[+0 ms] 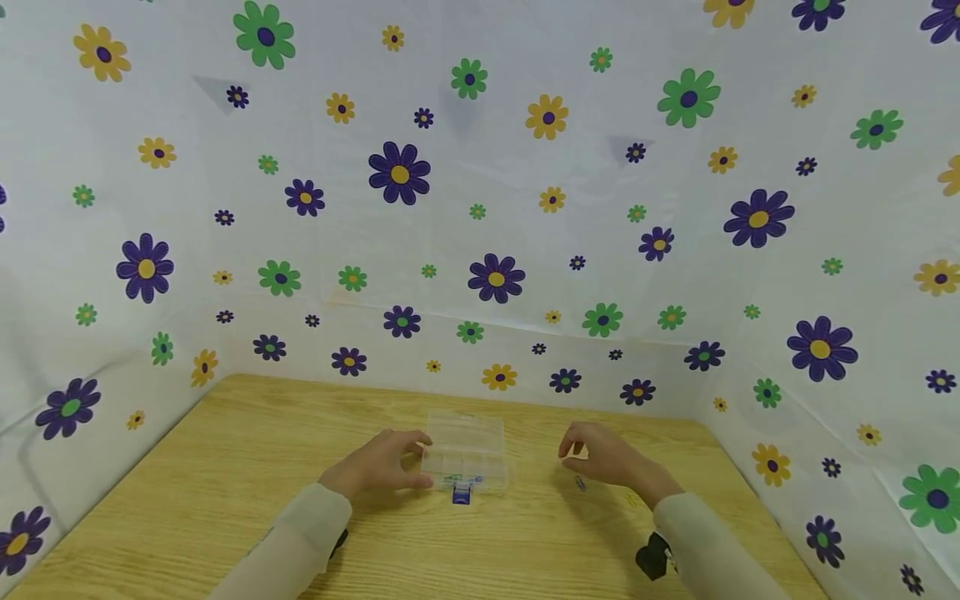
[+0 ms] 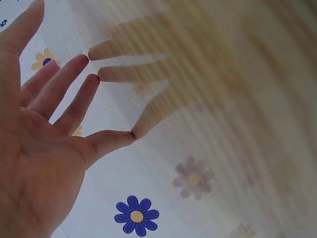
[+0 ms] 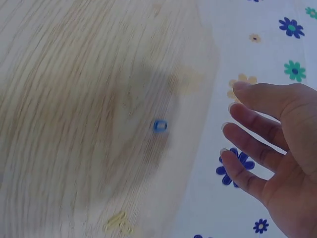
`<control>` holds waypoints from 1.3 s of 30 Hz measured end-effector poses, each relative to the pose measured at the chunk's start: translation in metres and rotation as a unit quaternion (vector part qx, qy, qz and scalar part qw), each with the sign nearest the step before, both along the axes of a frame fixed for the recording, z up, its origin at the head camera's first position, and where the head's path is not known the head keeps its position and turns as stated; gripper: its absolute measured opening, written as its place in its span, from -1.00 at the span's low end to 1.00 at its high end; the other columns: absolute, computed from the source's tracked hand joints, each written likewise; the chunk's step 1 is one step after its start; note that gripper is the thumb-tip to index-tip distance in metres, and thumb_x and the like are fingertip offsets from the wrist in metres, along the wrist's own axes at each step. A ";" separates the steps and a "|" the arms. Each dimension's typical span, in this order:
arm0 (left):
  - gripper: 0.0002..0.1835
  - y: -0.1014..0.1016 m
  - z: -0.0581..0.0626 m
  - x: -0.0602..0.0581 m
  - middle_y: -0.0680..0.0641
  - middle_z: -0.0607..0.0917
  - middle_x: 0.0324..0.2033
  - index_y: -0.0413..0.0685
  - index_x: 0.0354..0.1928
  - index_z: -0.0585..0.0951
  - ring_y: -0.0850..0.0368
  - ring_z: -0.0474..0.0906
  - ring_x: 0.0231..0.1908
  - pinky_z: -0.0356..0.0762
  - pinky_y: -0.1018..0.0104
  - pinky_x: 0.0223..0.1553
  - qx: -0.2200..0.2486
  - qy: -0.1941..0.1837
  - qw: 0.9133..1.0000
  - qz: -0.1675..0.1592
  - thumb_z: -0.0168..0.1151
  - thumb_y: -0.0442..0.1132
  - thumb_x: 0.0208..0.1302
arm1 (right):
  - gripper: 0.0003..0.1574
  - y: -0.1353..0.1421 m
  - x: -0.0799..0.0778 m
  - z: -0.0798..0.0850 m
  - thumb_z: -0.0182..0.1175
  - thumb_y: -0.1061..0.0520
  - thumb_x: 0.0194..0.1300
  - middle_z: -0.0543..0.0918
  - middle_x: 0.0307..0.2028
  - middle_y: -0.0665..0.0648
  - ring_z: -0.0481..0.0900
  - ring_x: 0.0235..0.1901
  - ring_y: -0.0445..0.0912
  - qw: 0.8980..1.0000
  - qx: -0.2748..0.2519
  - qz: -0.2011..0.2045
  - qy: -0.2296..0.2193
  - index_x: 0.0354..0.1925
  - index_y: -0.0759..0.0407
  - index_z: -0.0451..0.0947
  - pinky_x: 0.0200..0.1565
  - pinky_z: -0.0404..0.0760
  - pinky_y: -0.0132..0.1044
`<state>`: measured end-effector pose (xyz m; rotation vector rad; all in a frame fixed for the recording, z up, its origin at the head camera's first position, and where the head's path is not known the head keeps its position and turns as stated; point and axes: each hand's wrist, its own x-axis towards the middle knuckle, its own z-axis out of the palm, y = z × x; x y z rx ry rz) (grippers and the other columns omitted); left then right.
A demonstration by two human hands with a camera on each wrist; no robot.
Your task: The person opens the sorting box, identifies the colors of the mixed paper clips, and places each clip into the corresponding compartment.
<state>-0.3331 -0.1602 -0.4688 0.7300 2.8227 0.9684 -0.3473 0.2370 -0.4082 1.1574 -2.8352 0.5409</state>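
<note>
A clear plastic box (image 1: 465, 454) with compartments stands with its lid raised at the back. Green and blue bits lie in its front part, and a blue latch (image 1: 461, 495) hangs at its front. My left hand (image 1: 381, 463) is at the box's left side, thumb and fingers spread. In the left wrist view the left fingertips (image 2: 94, 78) meet their own reflections. My right hand (image 1: 606, 455) hovers right of the box with loosely bent fingers and nothing held. Near it on the table lies a small blue loop-shaped piece (image 3: 160, 125), blurred.
Small yellow pieces (image 3: 118, 223), shaped like paper clips, lie on the wooden table (image 1: 495, 550) by the right wrist. A dark object (image 1: 652, 557) shows under the right sleeve. Flower-printed white sheeting (image 1: 465, 233) encloses the table's back and sides.
</note>
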 end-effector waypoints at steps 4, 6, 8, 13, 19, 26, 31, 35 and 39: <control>-0.29 0.000 0.000 -0.001 -0.22 0.72 0.18 -0.07 0.28 0.56 -0.31 0.47 0.33 0.33 -0.36 0.39 0.002 -0.002 1.000 -0.003 0.52 0.12 0.18 | -0.97 0.016 0.002 0.001 0.36 0.25 0.32 0.70 -0.29 0.08 0.64 -0.26 -0.03 1.000 -0.002 0.006 0.000 -0.26 0.22 0.68 -0.12 0.72 -0.10; -0.29 0.000 0.000 -0.001 -0.22 0.72 0.18 -0.07 0.29 0.56 -0.30 0.48 0.33 0.34 -0.36 0.39 0.003 -0.003 1.000 -0.004 0.52 0.12 0.18 | -0.97 0.023 0.003 0.002 0.38 0.27 0.30 0.70 -0.30 0.08 0.64 -0.28 -0.06 1.000 -0.002 0.010 -0.002 -0.28 0.22 0.69 -0.14 0.72 -0.13; -0.28 0.000 0.000 -0.001 -0.22 0.71 0.19 -0.08 0.29 0.56 -0.30 0.48 0.33 0.34 -0.36 0.39 0.004 -0.003 1.000 -0.005 0.52 0.12 0.18 | -0.97 0.030 0.004 0.003 0.39 0.27 0.29 0.71 -0.32 0.06 0.63 -0.29 -0.07 1.000 0.004 0.011 -0.006 -0.31 0.19 0.70 -0.15 0.72 -0.15; -0.28 0.000 0.000 -0.001 -0.21 0.71 0.19 -0.07 0.29 0.56 -0.29 0.49 0.32 0.35 -0.35 0.39 0.004 -0.003 1.000 -0.003 0.52 0.13 0.17 | -0.94 0.047 0.005 0.000 0.40 0.24 0.28 0.71 -0.35 0.05 0.64 -0.32 -0.04 1.000 0.017 0.007 -0.014 -0.35 0.16 0.70 -0.18 0.72 -0.16; -0.27 0.000 -0.001 -0.001 -0.20 0.71 0.19 -0.05 0.30 0.56 -0.27 0.49 0.33 0.35 -0.34 0.40 0.001 -0.004 1.000 0.000 0.51 0.15 0.17 | -0.94 0.067 0.006 -0.006 0.41 0.24 0.26 0.71 -0.36 0.05 0.62 -0.33 -0.07 0.999 0.025 -0.010 -0.031 -0.36 0.16 0.71 -0.20 0.69 -0.20; -0.27 -0.001 -0.001 0.000 -0.19 0.71 0.19 -0.05 0.29 0.56 -0.28 0.49 0.33 0.34 -0.36 0.40 0.000 0.000 1.000 -0.002 0.51 0.16 0.17 | -0.93 0.079 0.007 -0.010 0.41 0.29 0.20 0.70 -0.37 0.03 0.60 -0.36 -0.14 0.998 0.041 -0.031 -0.048 -0.40 0.16 0.72 -0.26 0.65 -0.31; -0.26 0.000 0.000 0.000 -0.20 0.71 0.19 -0.06 0.30 0.56 -0.27 0.50 0.33 0.34 -0.34 0.40 0.000 0.001 1.000 -0.003 0.51 0.16 0.18 | -0.91 0.086 0.007 -0.014 0.46 0.28 0.13 0.71 -0.43 -0.01 0.56 -0.41 -0.21 0.997 0.052 -0.037 -0.036 -0.45 0.15 0.74 -0.32 0.59 -0.36; -0.27 0.000 0.001 0.000 -0.21 0.71 0.20 -0.07 0.29 0.56 -0.26 0.52 0.31 0.36 -0.34 0.39 -0.002 0.004 1.000 -0.004 0.51 0.15 0.17 | -0.89 0.092 0.009 -0.015 0.51 0.22 0.09 0.70 -0.43 -0.03 0.52 -0.43 -0.26 0.997 0.059 -0.044 -0.031 -0.48 0.12 0.73 -0.35 0.57 -0.38; -0.27 0.000 0.000 0.000 -0.20 0.70 0.19 -0.08 0.29 0.56 -0.26 0.52 0.31 0.37 -0.34 0.39 0.000 0.001 1.000 -0.002 0.52 0.14 0.17 | -0.87 0.096 0.012 -0.016 0.53 0.20 0.08 0.68 -0.42 -0.02 0.49 -0.44 -0.28 0.996 0.060 -0.056 -0.034 -0.47 0.14 0.72 -0.36 0.55 -0.37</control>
